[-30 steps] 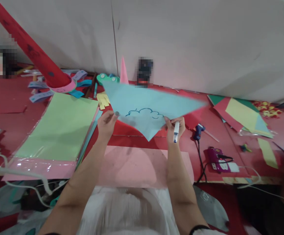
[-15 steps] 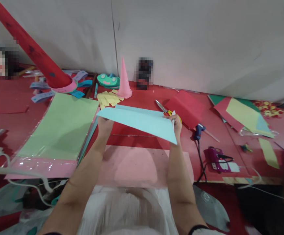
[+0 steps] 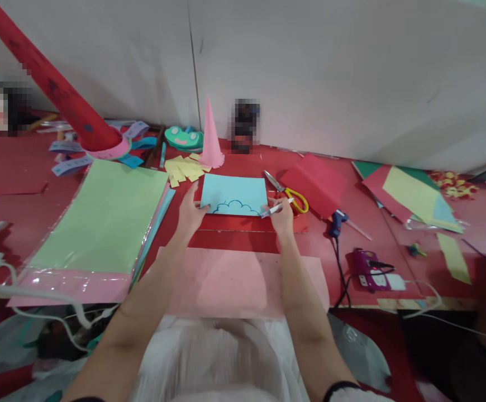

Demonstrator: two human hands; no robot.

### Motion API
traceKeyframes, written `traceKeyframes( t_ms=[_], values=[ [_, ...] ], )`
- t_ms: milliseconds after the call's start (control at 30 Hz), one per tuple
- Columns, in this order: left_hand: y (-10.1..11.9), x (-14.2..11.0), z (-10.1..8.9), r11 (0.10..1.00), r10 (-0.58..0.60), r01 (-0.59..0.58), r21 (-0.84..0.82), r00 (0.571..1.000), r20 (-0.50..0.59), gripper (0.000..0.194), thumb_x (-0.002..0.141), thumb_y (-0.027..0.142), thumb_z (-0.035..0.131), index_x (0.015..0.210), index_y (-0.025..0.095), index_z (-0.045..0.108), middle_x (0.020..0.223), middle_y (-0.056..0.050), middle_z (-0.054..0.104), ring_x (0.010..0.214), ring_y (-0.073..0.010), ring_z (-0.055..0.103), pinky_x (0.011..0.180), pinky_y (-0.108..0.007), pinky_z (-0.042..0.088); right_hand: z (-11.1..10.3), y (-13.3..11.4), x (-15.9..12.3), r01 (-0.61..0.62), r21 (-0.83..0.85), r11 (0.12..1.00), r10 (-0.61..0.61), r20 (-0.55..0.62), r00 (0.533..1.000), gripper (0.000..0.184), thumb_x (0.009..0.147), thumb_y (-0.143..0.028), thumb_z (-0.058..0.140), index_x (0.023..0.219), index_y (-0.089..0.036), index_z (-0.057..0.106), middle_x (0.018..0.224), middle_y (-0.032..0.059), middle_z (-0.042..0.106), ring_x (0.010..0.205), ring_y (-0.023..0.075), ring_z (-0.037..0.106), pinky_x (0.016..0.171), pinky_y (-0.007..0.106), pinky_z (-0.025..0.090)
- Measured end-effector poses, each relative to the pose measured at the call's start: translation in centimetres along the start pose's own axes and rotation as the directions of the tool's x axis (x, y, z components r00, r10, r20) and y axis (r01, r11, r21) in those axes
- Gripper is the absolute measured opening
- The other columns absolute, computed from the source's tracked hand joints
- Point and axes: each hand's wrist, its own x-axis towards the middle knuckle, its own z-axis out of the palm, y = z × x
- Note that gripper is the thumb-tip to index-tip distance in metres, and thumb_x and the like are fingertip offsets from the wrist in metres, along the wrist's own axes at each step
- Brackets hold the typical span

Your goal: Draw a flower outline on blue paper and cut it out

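Note:
A light-blue sheet of paper [image 3: 234, 192] lies on the red table, with a scalloped, cloud-like outline drawn in dark blue along its near edge. At its left edge is my left hand [image 3: 191, 212], fingers apart and thumb touching the paper. My right hand [image 3: 282, 216] is closed around a white marker [image 3: 273, 209] beside the sheet's right edge, the marker's tip near the drawn line's right end. Just beyond that hand lie scissors [image 3: 295, 200] with yellow handles.
A pink paper cone [image 3: 211, 139] stands behind yellow paper strips [image 3: 183, 169]. Green paper in a plastic sleeve [image 3: 104, 218] lies left, red paper [image 3: 316, 184] right. A glue gun [image 3: 338, 222] and a purple power strip [image 3: 368, 271] trail cords. Pink paper [image 3: 232, 282] is at the front.
The blue sheet, previously raised and curved between both hands, now rests flat with its drawn side showing. My left hand's fingers have spread; my right still has the marker.

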Motion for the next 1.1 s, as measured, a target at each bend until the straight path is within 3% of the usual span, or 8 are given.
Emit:
traceKeyframes(
  t_ms=[267, 433, 533, 633, 767, 933, 1000, 1100],
  values=[
    [-0.9, 0.9, 0.1, 0.975, -0.134, 0.129, -0.182, 0.991, -0.016, 0.076, 0.067, 0.009, 0.070, 0.139, 0.021, 0.047, 0.122, -0.011, 0.066, 0.083, -0.0180, 0.070, 0.082, -0.034, 0.057, 0.2, -0.3, 0.1, 0.014, 0.034, 0.999, -0.014, -0.008, 1.000, 0.040, 0.063, -0.041, 0.074, 0.072, -0.023, 0.039, 0.101, 0.0080, 0.066, 0.093, 0.0206, 0.066, 0.076, 0.038, 0.056],
    [-0.4, 0.8, -0.2, 0.991, -0.092, 0.088, -0.105, 0.995, -0.026, 0.036, 0.070, 0.020, 0.070, 0.106, 0.019, 0.070, 0.105, -0.006, 0.072, 0.099, -0.0219, 0.068, 0.092, -0.034, 0.053, 0.3, -0.7, 0.0, 0.050, 0.038, 0.998, -0.049, -0.024, 0.999, 0.042, 0.064, -0.047, 0.074, 0.070, -0.023, 0.039, 0.091, 0.0054, 0.066, 0.095, 0.0210, 0.065, 0.076, 0.036, 0.055],
    [-0.1, 0.6, -0.3, 1.000, 0.000, 0.000, -0.020, 1.000, -0.007, 0.017, 0.071, 0.026, 0.070, 0.088, 0.020, 0.072, 0.116, -0.006, 0.067, 0.111, -0.0231, 0.062, 0.096, -0.032, 0.051, 0.3, -0.9, -0.2, 0.043, 0.014, 0.999, -0.042, -0.072, 0.997, 0.043, 0.064, -0.049, 0.073, 0.070, -0.023, 0.040, 0.085, 0.0031, 0.064, 0.085, 0.0190, 0.065, 0.071, 0.034, 0.054],
    [0.0, 0.6, -0.2, 0.997, 0.065, -0.065, -0.040, 0.998, 0.002, 0.031, 0.069, 0.028, 0.072, 0.099, 0.021, 0.069, 0.125, -0.007, 0.061, 0.110, -0.0220, 0.062, 0.093, -0.032, 0.052, 0.2, -1.2, -0.2, 0.052, 0.010, 0.999, -0.051, -0.107, 0.993, 0.040, 0.066, -0.048, 0.071, 0.071, -0.022, 0.041, 0.082, 0.0021, 0.063, 0.080, 0.0175, 0.063, 0.067, 0.032, 0.054],
    [0.0, 0.8, -0.3, 0.996, 0.047, -0.044, -0.080, 0.998, 0.037, 0.057, 0.067, 0.032, 0.074, 0.121, 0.020, 0.059, 0.105, -0.006, 0.069, 0.096, -0.0198, 0.066, 0.089, -0.033, 0.052, 0.1, -1.2, -0.1, 0.067, 0.016, 0.998, -0.064, -0.158, 0.985, 0.039, 0.067, -0.049, 0.070, 0.069, -0.022, 0.041, 0.079, 0.0011, 0.058, 0.082, 0.0183, 0.064, 0.065, 0.031, 0.053],
    [0.5, 0.7, -0.9, 0.998, 0.052, -0.048, -0.042, 0.993, 0.107, 0.067, 0.067, 0.036, 0.076, 0.129, 0.020, 0.055, 0.084, -0.001, 0.072, 0.090, -0.0204, 0.068, 0.093, -0.035, 0.049, 0.5, -1.3, 0.1, 0.082, 0.058, 0.995, -0.068, -0.203, 0.977, 0.040, 0.069, -0.050, 0.068, 0.068, -0.023, 0.039, 0.078, 0.0002, 0.056, 0.082, 0.0185, 0.065, 0.071, 0.034, 0.053],
    [0.9, 0.7, -1.0, 0.998, 0.030, -0.024, -0.061, 0.995, 0.100, 0.067, 0.064, 0.036, 0.078, 0.126, 0.020, 0.057, 0.079, -0.001, 0.071, 0.086, -0.0210, 0.068, 0.090, -0.035, 0.050, 0.5, -1.6, 0.1, 0.129, 0.063, 0.990, -0.114, -0.208, 0.972, 0.039, 0.072, -0.049, 0.066, 0.070, -0.023, 0.038, 0.080, 0.0010, 0.058, 0.083, 0.0178, 0.064, 0.076, 0.035, 0.053],
    [1.3, 0.9, -1.2, 0.986, 0.013, 0.001, -0.166, 0.996, 0.086, 0.046, 0.061, 0.041, 0.079, 0.099, 0.017, 0.067, 0.079, -0.003, 0.072, 0.081, -0.0219, 0.068, 0.080, -0.033, 0.054, 0.3, -2.2, 0.0, 0.234, 0.050, 0.971, -0.221, -0.179, 0.959, 0.034, 0.077, -0.048, 0.062, 0.074, -0.023, 0.040, 0.083, 0.0024, 0.061, 0.086, 0.0168, 0.063, 0.085, 0.037, 0.051]
  ],
)
